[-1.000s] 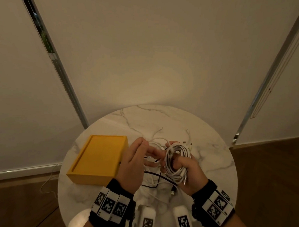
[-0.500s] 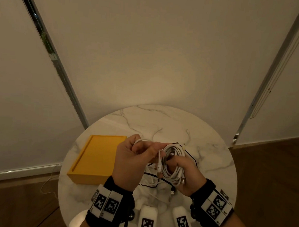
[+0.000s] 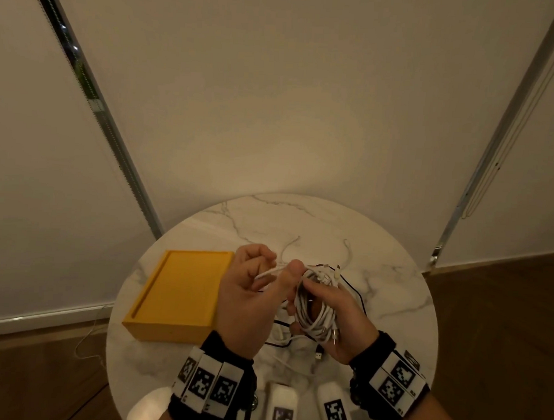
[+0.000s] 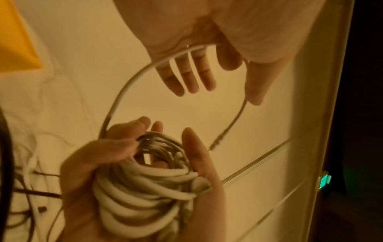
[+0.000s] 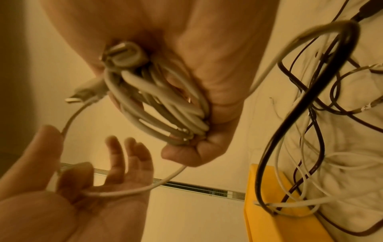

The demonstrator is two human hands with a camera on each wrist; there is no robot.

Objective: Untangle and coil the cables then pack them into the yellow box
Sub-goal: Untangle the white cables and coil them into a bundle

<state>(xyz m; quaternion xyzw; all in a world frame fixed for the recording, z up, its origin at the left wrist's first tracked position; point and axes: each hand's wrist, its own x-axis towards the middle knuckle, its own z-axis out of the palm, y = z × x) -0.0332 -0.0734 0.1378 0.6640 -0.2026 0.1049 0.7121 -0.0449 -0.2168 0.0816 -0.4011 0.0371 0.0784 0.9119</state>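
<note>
My right hand (image 3: 344, 317) grips a coil of white cable (image 3: 315, 313) above the round marble table (image 3: 269, 222). In the right wrist view the coil (image 5: 161, 101) sits in the palm with a plug sticking out at its top. My left hand (image 3: 250, 291) is just left of the coil and holds the coil's loose end (image 4: 124, 85) between curled index finger and thumb, the other fingers straight. That end arcs from the coil (image 4: 145, 188) up to the left hand (image 4: 207, 32). The yellow box (image 3: 176, 294) lies open and empty on the table's left.
A tangle of black and white cables (image 3: 283, 337) lies on the table under my hands, with a USB plug (image 3: 318, 354). In the right wrist view some of the tangle's strands (image 5: 311, 114) lie against the box (image 5: 269, 221). Two white tagged objects (image 3: 281, 410) stand at the near edge.
My left hand took the coil's loose end and drew it up and left, away from the coil. The right hand kept hold of the coil and barely moved.
</note>
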